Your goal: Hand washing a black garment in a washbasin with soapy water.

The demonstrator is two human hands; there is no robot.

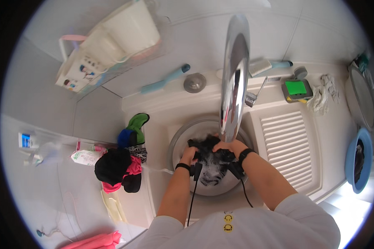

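Observation:
A round grey-rimmed basin (174,146) sits in the laundry sink, holding cloudy, sudsy water. Black wet cloth (208,143) lies bunched in it, partly under the surface. My left hand (190,153) grips the cloth's left side, fingers partly hidden by it. On the other side my right hand (226,147) holds the cloth just below the chrome faucet (236,77), whose tip overlaps the knuckles. Both wrists wear black straps with corded devices hanging over the basin.
Right of the basin is a ribbed washboard (286,149). Coloured clothes (113,166) are piled on the left ledge. Brushes (166,79), a soap dish with a green block (295,87) and white gloves (322,95) line the back. A blue basin (349,162) stands far right.

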